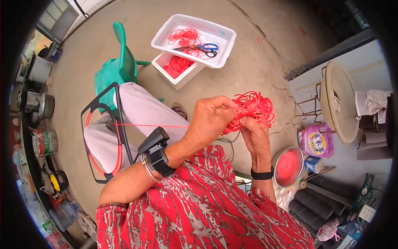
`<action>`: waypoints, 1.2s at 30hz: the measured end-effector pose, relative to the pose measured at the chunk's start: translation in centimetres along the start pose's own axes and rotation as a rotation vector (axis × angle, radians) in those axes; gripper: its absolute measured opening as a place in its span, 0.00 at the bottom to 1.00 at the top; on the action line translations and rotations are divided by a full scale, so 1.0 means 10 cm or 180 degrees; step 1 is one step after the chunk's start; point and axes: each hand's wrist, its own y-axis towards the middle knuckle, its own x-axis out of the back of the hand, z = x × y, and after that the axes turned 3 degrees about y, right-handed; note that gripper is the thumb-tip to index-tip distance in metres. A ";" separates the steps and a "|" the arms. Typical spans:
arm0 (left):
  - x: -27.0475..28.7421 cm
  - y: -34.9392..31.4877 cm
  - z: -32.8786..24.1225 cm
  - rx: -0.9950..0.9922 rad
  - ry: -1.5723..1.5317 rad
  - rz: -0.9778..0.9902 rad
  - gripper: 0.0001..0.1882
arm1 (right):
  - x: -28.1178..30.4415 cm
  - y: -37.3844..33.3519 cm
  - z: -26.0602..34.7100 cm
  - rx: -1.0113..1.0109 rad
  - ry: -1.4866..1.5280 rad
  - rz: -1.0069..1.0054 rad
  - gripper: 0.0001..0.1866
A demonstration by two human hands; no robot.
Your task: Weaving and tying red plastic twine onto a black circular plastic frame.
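A looped bundle of thin red cord (258, 108) is held up in front of me, between my two hands. My left hand (209, 118) is closed, its fingertips pinching the bundle's left side. From below right, my right hand (256, 137) grips the same bundle with the thumb pressed on the loops. Across my lap, at the left, stands a black frame (99, 99) with red cord along it. A taut red strand (151, 125) runs from this frame toward my left hand and goes out of sight behind the wrist.
Ahead, a white tray (166, 30) with red cord and blue-handled scissors (209, 47) rests on a white box (170, 77) of red cord. A green chair (124, 68) stands at the left. On the right are a metal bowl (277, 176) and a tilted basin (344, 103) on a stand.
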 end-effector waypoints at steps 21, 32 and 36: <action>0.02 -0.05 -0.10 0.0067 -0.0676 -0.0136 0.08 | 0.12 0.04 -0.14 -0.0223 0.0765 -0.0109 0.18; 0.00 0.00 -0.02 -0.0363 0.1144 0.0204 0.02 | 0.14 -0.02 -0.10 0.0067 0.0226 0.0006 0.20; 0.01 0.02 0.01 -0.0315 0.0806 0.0234 0.02 | 0.15 -0.02 -0.13 -0.0081 0.0429 -0.0139 0.20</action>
